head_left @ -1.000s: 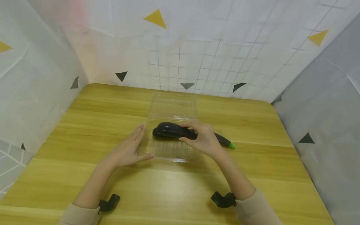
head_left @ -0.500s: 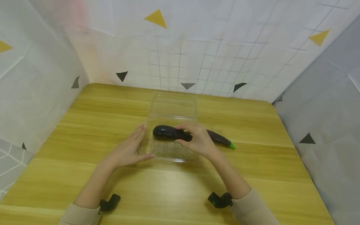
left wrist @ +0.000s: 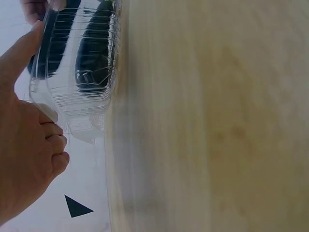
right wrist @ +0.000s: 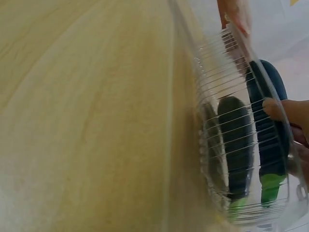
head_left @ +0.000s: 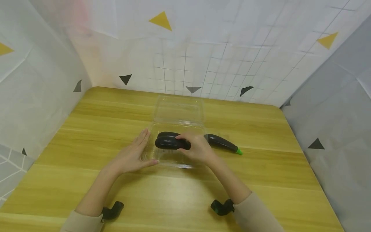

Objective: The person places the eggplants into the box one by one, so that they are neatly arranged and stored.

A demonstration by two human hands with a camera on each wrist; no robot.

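Note:
My right hand pinches a dark eggplant over a clear plastic clamshell box. In the right wrist view the green stem of this eggplant shows. Behind it lies another dark eggplant. A dark length of eggplant with a green tip reaches past the box's right side; my hand hides whether the two are one piece. My left hand rests against the box's left side, fingers along that wall, thumb at the front rim. In the left wrist view eggplants show through the ribbed wall.
The box's clear lid lies folded back behind it. A wooden table is under everything. White patterned sheets stand along the back and sides. A black wrist camera sits at the left cuff, and another at the right.
My right hand has moved left and slightly toward me with the held eggplant, which now lies in front of the other one. My left hand has stayed at the box.

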